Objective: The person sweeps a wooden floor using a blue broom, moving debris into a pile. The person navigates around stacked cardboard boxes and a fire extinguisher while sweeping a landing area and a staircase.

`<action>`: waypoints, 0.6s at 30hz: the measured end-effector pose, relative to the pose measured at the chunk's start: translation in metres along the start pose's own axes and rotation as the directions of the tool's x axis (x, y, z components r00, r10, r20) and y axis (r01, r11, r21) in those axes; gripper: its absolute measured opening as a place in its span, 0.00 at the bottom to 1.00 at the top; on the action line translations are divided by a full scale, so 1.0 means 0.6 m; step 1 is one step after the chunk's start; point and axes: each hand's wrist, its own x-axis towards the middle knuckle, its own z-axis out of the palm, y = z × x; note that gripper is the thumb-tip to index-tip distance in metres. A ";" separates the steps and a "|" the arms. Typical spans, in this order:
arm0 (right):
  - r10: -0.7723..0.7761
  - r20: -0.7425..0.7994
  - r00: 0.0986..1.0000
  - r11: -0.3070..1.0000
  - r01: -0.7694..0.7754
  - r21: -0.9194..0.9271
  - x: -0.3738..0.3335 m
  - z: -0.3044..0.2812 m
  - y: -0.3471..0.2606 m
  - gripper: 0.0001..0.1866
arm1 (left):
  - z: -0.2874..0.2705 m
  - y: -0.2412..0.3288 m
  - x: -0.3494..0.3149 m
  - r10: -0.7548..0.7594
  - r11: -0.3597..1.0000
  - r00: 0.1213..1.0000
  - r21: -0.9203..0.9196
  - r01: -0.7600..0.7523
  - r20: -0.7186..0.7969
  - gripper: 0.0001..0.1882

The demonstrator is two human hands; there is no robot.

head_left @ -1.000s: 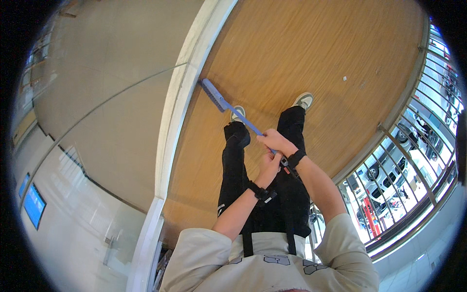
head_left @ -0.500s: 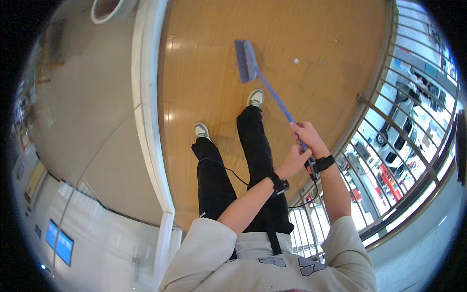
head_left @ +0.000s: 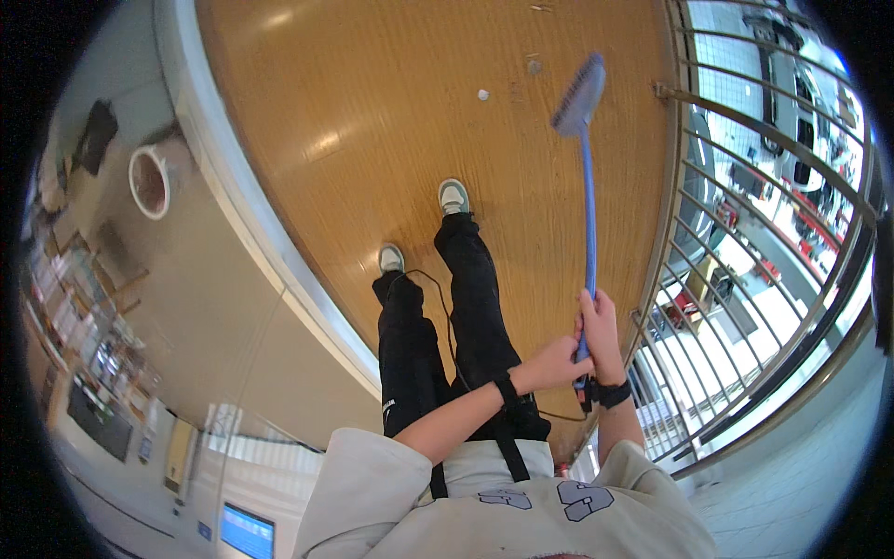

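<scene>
Both hands are closed round the blue handle of a long broom [head_left: 589, 205]. My right hand [head_left: 601, 328] grips higher up the handle, while my left hand [head_left: 551, 364] wraps it lower, near its top end by my waist. The handle runs away from me to the broom head [head_left: 579, 97], which is at or just above the wooden floor [head_left: 372, 112] by the railing; contact cannot be made out. Left of the head lies a small white scrap [head_left: 483, 95], with a greyish round bit [head_left: 534, 67] a little farther off.
A metal railing [head_left: 667, 90] runs along the right, with vehicles visible beyond its bars. On the left, a pale ledge [head_left: 223, 140] edges a glass panel, with a white bucket [head_left: 150, 183] behind it. A dark cable [head_left: 445, 303] hangs by my legs.
The broom head has swung from left of the white scrap to its right, toward the railing. Both hands have moved lower in view, still on the handle. My view has turned.
</scene>
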 end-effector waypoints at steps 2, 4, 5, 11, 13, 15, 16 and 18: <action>0.077 -0.109 0.991 0.992 -0.065 0.104 -0.007 -0.021 0.061 0.11 | 0.020 -0.027 0.003 -0.055 0.997 0.997 0.054 0.052 0.060 0.15; 0.146 -0.214 0.966 0.987 -0.127 0.098 0.012 -0.036 0.123 0.11 | 0.029 -0.048 0.022 -0.159 0.986 0.983 -0.028 0.163 0.092 0.16; 0.173 -0.257 0.951 0.983 -0.153 0.097 0.031 -0.042 0.151 0.11 | 0.025 -0.057 0.034 -0.231 0.969 0.965 -0.060 0.240 0.124 0.16; 0.378 -0.233 0.896 0.888 -0.280 0.366 0.168 0.012 0.225 0.11 | -0.100 -0.045 0.146 -0.591 0.769 0.747 -0.065 0.635 0.305 0.16; 0.397 -0.151 0.905 0.845 -0.296 0.445 0.210 0.057 0.198 0.10 | -0.147 -0.018 0.162 -0.669 0.720 0.714 -0.059 0.691 0.206 0.16; 0.403 -0.092 0.911 0.804 -0.305 0.510 0.245 0.107 0.146 0.10 | -0.204 0.023 0.167 -0.663 0.746 0.742 0.007 0.665 0.097 0.16; 0.381 -0.072 0.922 0.811 -0.296 0.506 0.260 0.129 0.113 0.10 | -0.245 0.049 0.169 -0.655 0.749 0.744 -0.020 0.663 0.133 0.16; 0.383 -0.054 0.922 0.818 -0.311 0.483 0.263 0.186 0.042 0.09 | -0.318 0.109 0.147 -0.674 0.726 0.727 -0.061 0.685 0.132 0.17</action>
